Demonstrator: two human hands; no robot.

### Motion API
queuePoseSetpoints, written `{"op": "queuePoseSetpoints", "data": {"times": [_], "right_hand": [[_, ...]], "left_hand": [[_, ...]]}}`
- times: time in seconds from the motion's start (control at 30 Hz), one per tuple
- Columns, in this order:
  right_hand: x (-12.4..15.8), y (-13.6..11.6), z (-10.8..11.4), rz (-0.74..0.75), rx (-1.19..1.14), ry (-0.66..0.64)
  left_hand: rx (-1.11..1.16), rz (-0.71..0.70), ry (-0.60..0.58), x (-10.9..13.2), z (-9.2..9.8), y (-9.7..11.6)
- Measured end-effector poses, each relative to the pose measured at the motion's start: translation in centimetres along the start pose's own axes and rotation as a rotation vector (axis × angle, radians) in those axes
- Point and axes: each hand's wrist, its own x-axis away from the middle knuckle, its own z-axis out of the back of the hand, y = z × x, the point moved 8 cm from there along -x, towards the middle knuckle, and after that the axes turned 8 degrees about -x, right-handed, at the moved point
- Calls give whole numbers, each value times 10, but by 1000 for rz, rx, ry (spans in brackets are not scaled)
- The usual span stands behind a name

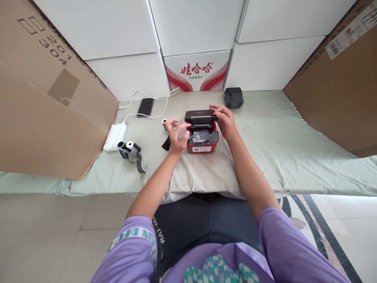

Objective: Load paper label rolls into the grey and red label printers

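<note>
Red printer [202, 148] stands near the front edge of a pale green cloth [265, 122], which is wrinkled and hangs a little over the side. Its black lid [200, 114] is raised. The right hand [226, 121] has its fingertips at the lid's right edge; whether they pinch it, I cannot tell. The left hand [177, 137], with thumb and forefinger apart, is at the printer's left side and grips nothing.

Behind the cloth rises a wall of white boxes [126, 74], one bearing red writing. Large cardboard boxes close both sides: left [59, 114] and right [338, 98]. On the cloth lie a phone [145, 107], a white power block [115, 137], small rolls [134, 147] and a black device [233, 98]. Below is pale tiled floor [41, 236], with dark bands at right.
</note>
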Motion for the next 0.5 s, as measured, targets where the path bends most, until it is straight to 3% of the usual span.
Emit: {"op": "queuePoseSetpoints", "data": {"times": [0.1,0.2,0.3,0.5], "right_hand": [[-2,9,-4,-47,-185,-101],[0,16,-8,-107,-337,-213],[4,18,-10,-164,-317,-280],[10,17,-13,-224,-297,-318]], "left_hand": [[97,91,-17,-2,-5,-10],[232,224,-139,-3,-20,-20],[325,326,-224,-2,-31,-28],[645,525,-268,8,-51,-38]]}}
